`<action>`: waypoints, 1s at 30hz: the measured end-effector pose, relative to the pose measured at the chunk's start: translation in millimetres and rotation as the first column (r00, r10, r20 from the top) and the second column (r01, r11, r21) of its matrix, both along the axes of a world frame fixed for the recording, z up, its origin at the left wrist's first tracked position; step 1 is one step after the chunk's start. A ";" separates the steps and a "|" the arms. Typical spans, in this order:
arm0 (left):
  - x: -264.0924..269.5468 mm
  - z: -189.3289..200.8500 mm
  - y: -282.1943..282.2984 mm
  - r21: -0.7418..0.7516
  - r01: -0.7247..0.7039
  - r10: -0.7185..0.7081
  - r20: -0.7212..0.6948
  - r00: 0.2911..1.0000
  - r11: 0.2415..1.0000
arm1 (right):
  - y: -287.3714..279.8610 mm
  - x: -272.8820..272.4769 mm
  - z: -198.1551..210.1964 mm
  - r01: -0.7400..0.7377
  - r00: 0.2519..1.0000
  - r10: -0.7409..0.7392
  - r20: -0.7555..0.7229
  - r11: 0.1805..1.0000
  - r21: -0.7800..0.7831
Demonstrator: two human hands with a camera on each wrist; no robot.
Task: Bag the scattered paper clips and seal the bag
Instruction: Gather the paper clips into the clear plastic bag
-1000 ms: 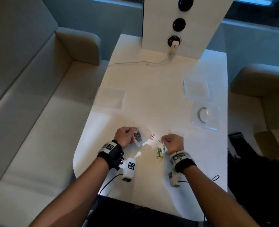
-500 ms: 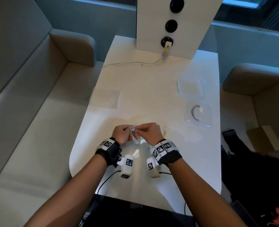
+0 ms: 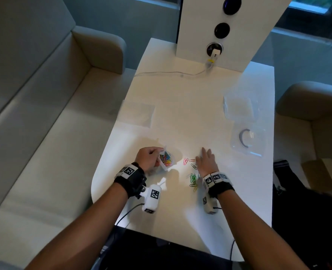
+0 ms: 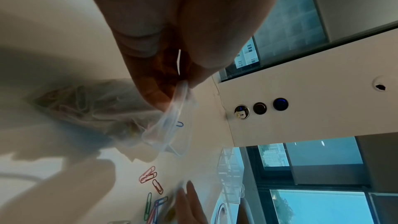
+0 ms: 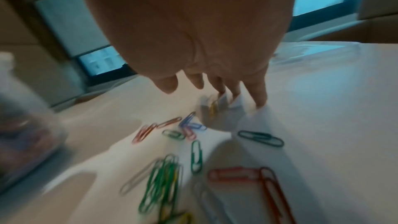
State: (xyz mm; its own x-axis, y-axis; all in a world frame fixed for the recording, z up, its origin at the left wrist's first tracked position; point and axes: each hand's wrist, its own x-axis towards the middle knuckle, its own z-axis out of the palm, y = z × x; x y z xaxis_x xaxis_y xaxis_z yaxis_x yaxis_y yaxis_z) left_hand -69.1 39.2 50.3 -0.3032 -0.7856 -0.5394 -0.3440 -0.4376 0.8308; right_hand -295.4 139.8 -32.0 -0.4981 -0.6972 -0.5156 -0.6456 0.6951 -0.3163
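Note:
A small clear bag [image 3: 166, 159] with several coloured paper clips inside stands on the white table [image 3: 180, 117]. My left hand [image 3: 148, 157] pinches its open rim [image 4: 178, 106] between thumb and fingers. Loose paper clips [image 3: 192, 177] lie scattered to the right of the bag: pink ones [image 3: 185, 161], a green bunch [image 5: 161, 181], red ones [image 5: 247, 175]. My right hand [image 3: 206, 160] hovers over them with fingers stretched out, fingertips [image 5: 260, 100] reaching down at a yellow clip [image 5: 213, 108] and holding nothing.
Flat clear bags lie at the table's left [image 3: 137, 114] and back right [image 3: 239, 106]; another bag with a grey ring [image 3: 248, 141] lies at the right. A white panel with sockets [image 3: 221, 30] and a cable [image 3: 171, 73] stand at the back. Sofas flank the table.
My right hand had come over to the bag's mouth beside my left hand; now it has moved back right, fingers spread over the loose clips. The left hand still holds the bag.

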 end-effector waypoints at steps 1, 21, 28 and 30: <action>0.5 -1.4 0.1 0.004 0.000 0.000 0.004 1.000 1.000 | -1.5 10.6 0.3 -0.062 0.998 0.062 -0.009 0.998 0.002; -1.1 -7.0 9.4 0.028 0.015 -0.014 -0.022 1.000 1.000 | 84.1 32.0 -19.2 -0.694 0.689 0.683 -0.242 0.718 0.051; -4.9 -11.1 18.8 0.031 0.040 -0.040 0.004 0.999 0.999 | 34.7 12.4 19.3 -0.482 0.871 0.473 -0.134 0.875 -0.038; -5.2 -12.3 20.8 0.031 0.034 -0.035 0.018 0.999 0.999 | 22.8 3.9 28.3 -0.360 0.929 0.359 -0.091 0.933 0.013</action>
